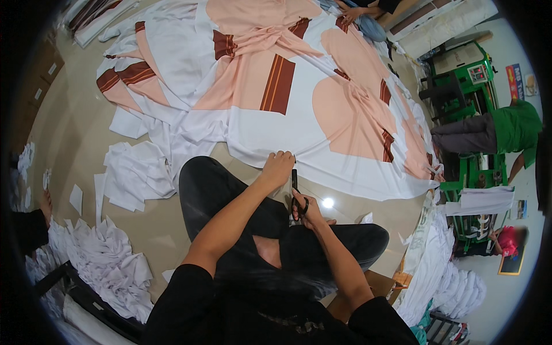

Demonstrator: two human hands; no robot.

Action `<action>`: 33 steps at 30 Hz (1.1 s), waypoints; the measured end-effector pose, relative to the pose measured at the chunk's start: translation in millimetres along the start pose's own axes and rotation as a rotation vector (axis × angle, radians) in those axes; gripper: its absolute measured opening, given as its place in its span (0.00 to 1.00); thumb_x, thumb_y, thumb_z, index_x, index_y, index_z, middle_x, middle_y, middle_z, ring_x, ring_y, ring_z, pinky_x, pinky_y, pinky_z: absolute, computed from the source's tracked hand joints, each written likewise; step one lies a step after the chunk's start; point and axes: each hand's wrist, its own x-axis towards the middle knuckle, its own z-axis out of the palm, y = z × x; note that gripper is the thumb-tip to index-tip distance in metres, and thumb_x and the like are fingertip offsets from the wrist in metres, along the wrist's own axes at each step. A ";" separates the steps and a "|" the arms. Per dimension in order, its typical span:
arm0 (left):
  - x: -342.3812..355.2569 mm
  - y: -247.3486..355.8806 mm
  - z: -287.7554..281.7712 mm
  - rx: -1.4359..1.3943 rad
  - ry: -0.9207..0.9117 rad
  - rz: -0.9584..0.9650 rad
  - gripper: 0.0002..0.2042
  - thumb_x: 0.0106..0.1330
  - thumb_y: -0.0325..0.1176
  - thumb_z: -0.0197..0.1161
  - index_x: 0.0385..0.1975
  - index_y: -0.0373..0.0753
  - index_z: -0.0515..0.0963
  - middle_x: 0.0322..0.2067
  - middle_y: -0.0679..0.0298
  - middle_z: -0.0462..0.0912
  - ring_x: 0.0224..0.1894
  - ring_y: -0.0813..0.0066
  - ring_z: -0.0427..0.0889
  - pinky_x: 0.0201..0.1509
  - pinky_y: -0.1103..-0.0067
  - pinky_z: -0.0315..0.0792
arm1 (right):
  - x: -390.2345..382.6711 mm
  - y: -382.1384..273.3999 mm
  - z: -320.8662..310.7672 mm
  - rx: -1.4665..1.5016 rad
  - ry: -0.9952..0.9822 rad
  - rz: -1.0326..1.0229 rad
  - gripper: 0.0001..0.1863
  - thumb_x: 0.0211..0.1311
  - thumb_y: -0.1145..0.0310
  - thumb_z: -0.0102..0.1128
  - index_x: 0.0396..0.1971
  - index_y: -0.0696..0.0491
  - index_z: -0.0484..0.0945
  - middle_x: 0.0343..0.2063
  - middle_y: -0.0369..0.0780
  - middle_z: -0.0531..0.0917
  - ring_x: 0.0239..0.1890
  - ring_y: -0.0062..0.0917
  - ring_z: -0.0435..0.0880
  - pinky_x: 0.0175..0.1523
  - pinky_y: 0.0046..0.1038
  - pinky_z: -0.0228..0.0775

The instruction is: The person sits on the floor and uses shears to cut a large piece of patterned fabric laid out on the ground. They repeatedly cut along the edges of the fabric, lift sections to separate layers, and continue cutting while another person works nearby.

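A wide sheet of white fabric (264, 135) with peach shapes and dark red striped blocks is spread over the floor in front of my crossed legs. My left hand (279, 168) pinches the near edge of this fabric, fingers closed on it. Just to the right and nearer to me, my right hand (309, 211) holds a pair of black scissors (295, 179), fingers through the handle loops. The scissors point away from me, their tip close to the fabric edge beside my left hand. Whether the blades are apart is too small to tell.
White cloth scraps (138, 175) lie to my left, with a larger heap (106, 267) nearer. Another person's hands (351, 12) touch the fabric's far edge. Green machines (466, 75) stand at right, by a person in a green shirt (514, 129). Cardboard boxes (46, 75) line the left.
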 end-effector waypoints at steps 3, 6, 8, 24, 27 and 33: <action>-0.2 -0.3 -3.1 0.033 -0.042 -0.046 0.12 0.58 0.26 0.59 0.43 0.37 0.76 0.44 0.58 0.78 0.51 0.58 0.77 0.52 0.62 0.71 | 0.9 2.6 3.2 -0.002 0.030 0.002 0.23 0.65 0.48 0.66 0.27 0.54 0.74 0.15 0.35 0.75 0.12 0.20 0.72 0.16 0.22 0.64; -0.6 -0.5 -5.2 0.054 -0.034 -0.058 0.12 0.59 0.27 0.59 0.43 0.37 0.76 0.45 0.58 0.78 0.51 0.57 0.77 0.52 0.61 0.71 | -0.3 4.2 5.0 -0.064 0.039 0.015 0.24 0.65 0.47 0.65 0.28 0.54 0.74 0.16 0.36 0.75 0.13 0.21 0.72 0.17 0.23 0.65; -0.6 -0.7 -7.0 0.055 -0.036 -0.071 0.11 0.59 0.27 0.59 0.42 0.37 0.77 0.45 0.58 0.78 0.51 0.57 0.77 0.52 0.61 0.71 | -3.5 5.1 4.7 -0.053 0.013 0.045 0.25 0.66 0.44 0.63 0.29 0.53 0.73 0.17 0.36 0.75 0.15 0.22 0.73 0.20 0.24 0.67; -6.6 -5.6 -15.0 0.116 -0.243 -0.108 0.11 0.59 0.29 0.63 0.42 0.39 0.80 0.45 0.59 0.80 0.52 0.57 0.78 0.53 0.58 0.70 | 41.5 -10.7 8.0 -0.129 0.022 -0.005 0.27 0.66 0.39 0.60 0.31 0.52 0.73 0.18 0.35 0.74 0.19 0.25 0.74 0.27 0.29 0.69; -5.6 -5.3 -13.0 0.080 -0.223 -0.133 0.12 0.58 0.29 0.64 0.42 0.39 0.80 0.45 0.59 0.80 0.52 0.57 0.78 0.53 0.58 0.70 | 41.0 -17.8 7.3 -0.052 -0.003 0.010 0.26 0.65 0.42 0.63 0.30 0.54 0.74 0.17 0.35 0.74 0.17 0.24 0.74 0.24 0.28 0.68; -6.5 -4.4 -15.8 0.122 -0.276 -0.137 0.16 0.53 0.33 0.72 0.42 0.40 0.81 0.46 0.60 0.80 0.52 0.58 0.78 0.52 0.58 0.71 | 61.5 -33.6 11.3 0.101 0.009 0.010 0.26 0.65 0.44 0.63 0.27 0.56 0.74 0.16 0.37 0.73 0.15 0.26 0.73 0.21 0.30 0.66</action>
